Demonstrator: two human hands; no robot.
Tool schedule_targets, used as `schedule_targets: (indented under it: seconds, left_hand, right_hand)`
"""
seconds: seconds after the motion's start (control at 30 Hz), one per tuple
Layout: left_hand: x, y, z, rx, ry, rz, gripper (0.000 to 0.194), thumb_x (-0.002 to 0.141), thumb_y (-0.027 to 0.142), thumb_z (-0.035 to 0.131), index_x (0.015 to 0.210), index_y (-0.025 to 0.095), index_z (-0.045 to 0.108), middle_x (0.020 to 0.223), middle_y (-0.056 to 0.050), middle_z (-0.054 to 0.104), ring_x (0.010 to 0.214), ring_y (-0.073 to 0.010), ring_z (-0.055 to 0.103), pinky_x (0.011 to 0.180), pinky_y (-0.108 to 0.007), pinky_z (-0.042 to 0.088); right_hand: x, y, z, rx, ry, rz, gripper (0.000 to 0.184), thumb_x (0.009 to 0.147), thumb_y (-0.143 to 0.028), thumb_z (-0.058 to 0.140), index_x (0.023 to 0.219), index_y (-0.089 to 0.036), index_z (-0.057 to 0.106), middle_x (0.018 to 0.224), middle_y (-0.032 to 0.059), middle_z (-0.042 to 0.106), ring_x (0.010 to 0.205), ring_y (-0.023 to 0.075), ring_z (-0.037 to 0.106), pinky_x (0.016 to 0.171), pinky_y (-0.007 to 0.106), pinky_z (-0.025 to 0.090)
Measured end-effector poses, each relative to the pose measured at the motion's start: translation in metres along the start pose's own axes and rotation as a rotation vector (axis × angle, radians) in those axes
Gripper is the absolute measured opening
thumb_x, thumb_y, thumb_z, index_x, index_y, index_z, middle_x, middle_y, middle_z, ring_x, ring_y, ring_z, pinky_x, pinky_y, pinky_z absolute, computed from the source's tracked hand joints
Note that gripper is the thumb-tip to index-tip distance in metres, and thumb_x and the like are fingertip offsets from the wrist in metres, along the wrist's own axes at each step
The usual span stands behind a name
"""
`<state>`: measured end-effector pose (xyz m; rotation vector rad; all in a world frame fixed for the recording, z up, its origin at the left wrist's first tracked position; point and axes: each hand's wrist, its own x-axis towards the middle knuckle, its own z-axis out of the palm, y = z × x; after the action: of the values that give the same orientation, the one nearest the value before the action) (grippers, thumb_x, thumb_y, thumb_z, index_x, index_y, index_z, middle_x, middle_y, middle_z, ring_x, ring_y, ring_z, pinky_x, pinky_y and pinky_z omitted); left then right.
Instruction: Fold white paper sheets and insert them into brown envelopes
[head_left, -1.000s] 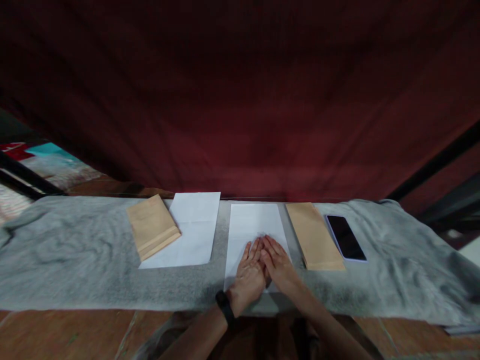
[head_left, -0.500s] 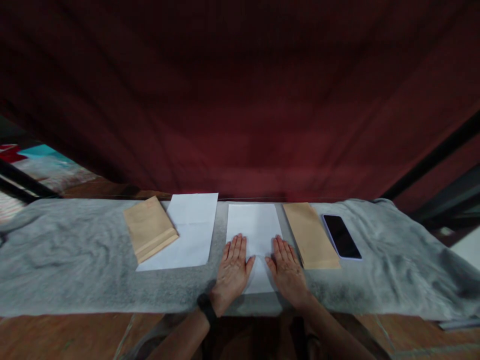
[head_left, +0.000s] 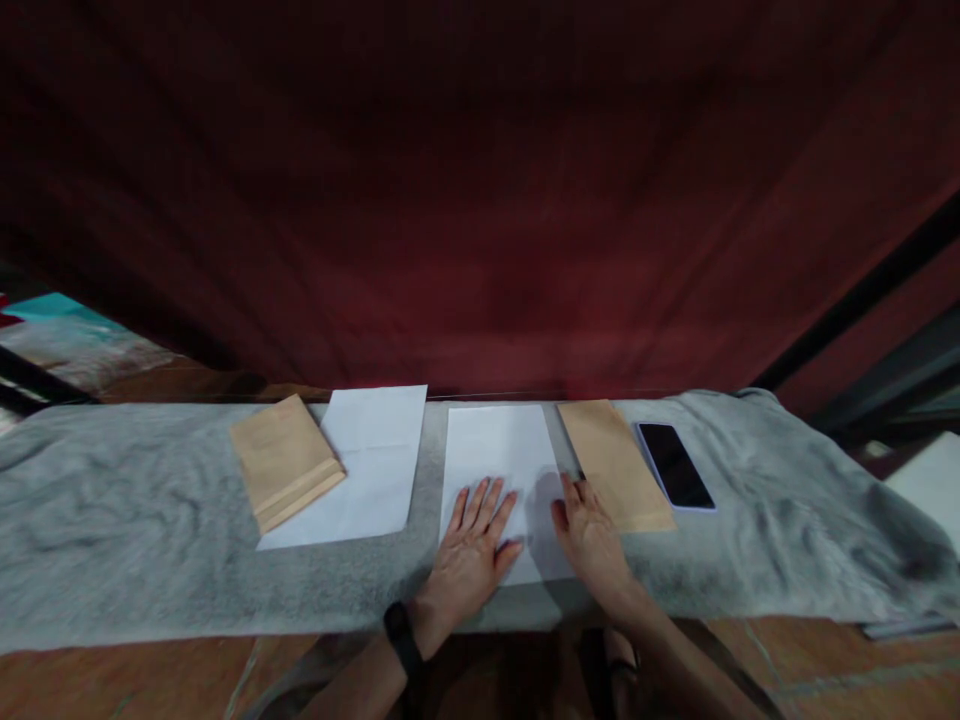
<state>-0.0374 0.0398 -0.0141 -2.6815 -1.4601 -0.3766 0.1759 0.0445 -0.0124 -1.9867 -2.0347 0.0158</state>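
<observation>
A white sheet of paper (head_left: pixel 498 447) lies on the grey cloth (head_left: pixel 150 540) in front of me. My left hand (head_left: pixel 471 546) rests flat on its lower left part, fingers spread, a black band on the wrist. My right hand (head_left: pixel 591 530) sits at the sheet's lower right edge, fingers slightly curled and touching the paper, close to a brown envelope (head_left: pixel 613 462) on the right.
A second white sheet (head_left: pixel 366 470) lies to the left with a stack of brown envelopes (head_left: pixel 283 460) partly on it. A dark phone (head_left: pixel 673 465) lies right of the single envelope. A dark red curtain (head_left: pixel 480 200) hangs behind the cloth-covered surface.
My hands, pressed together at the sheet's middle, slid apart to its left and right sides. The right hand has now lifted slightly at the right edge.
</observation>
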Motion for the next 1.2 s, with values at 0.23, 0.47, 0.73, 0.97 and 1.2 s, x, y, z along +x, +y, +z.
schedule_targets:
  seconds: [0.23,0.47,0.73,0.97,1.2]
  left_hand:
    - [-0.002,-0.006,-0.001,-0.041,-0.059,0.064,0.060,0.100,0.053,0.038,0.154,0.027,0.029,0.162,-0.007,0.028,0.149,-0.0279,0.024,0.119,-0.056,0.027]
    - [-0.003,-0.003,-0.004,-0.054,-0.048,0.049,0.057,0.101,0.051,0.038,0.152,0.027,0.033,0.160,-0.006,0.032,0.148,-0.0266,0.027,0.118,-0.054,0.030]
    - [0.046,-0.019,0.002,-0.095,0.044,-0.091,0.051,0.104,0.038,0.030,0.149,0.016,0.038,0.156,-0.010,0.041,0.146,-0.0203,0.033,0.120,-0.044,0.032]
    - [0.083,-0.027,0.021,-0.024,0.017,-0.153,0.048,0.101,0.027,0.031,0.147,0.020,0.043,0.156,-0.006,0.040,0.147,-0.0243,0.030,0.119,-0.051,0.028]
    - [0.093,-0.047,0.036,0.051,0.044,-0.300,0.050,0.100,0.030,0.033,0.148,0.020,0.043,0.157,-0.008,0.039,0.146,-0.0245,0.032,0.119,-0.048,0.029]
  right_hand:
    - [0.002,0.006,-0.004,0.063,-0.146,0.081,0.037,0.097,-0.020,0.046,0.133,-0.013,0.051,0.115,0.0143,0.070,0.102,0.0230,0.069,0.087,0.030,0.050]
    - [-0.002,0.012,0.004,0.107,-0.069,0.048,0.037,0.095,-0.019,0.045,0.131,-0.015,0.055,0.112,0.0127,0.072,0.097,0.0233,0.071,0.082,0.030,0.051]
    - [0.023,-0.006,0.008,0.159,0.147,-0.132,0.040,0.101,-0.031,0.036,0.131,-0.016,0.059,0.121,0.0134,0.068,0.115,0.0243,0.063,0.098,0.038,0.050]
    - [0.045,-0.041,0.039,0.140,0.066,-0.209,0.047,0.102,-0.025,0.028,0.143,-0.013,0.050,0.148,0.0119,0.050,0.140,0.0232,0.042,0.114,0.045,0.036]
    - [0.057,-0.040,0.056,0.022,0.099,-0.190,0.049,0.103,-0.034,0.035,0.149,-0.020,0.042,0.155,0.0112,0.040,0.143,0.0264,0.037,0.115,0.048,0.031]
